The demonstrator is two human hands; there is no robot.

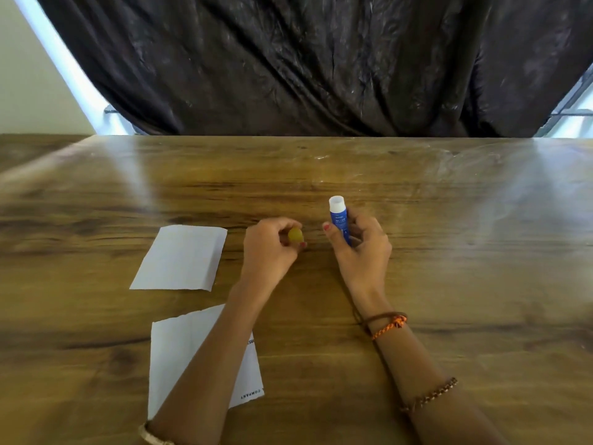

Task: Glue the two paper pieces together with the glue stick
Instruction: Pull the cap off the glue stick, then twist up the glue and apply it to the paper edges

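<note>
Uncapping looks done: right hand [361,248] grips the open glue stick [339,220], left hand [271,248] pinches its yellow cap [295,235]. Both paper pieces [179,258] lie left of the stick on the bench [449,252], unglued; next, probably set the cap down and rub glue on one.

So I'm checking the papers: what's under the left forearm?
The nearer paper piece lies under the left forearm on the wooden table. Printed text shows at its right edge; its middle is hidden by the arm.

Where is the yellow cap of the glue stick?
The small yellow cap is pinched in the left hand just above the wooden table, left of the blue glue stick held by the right hand.
</note>
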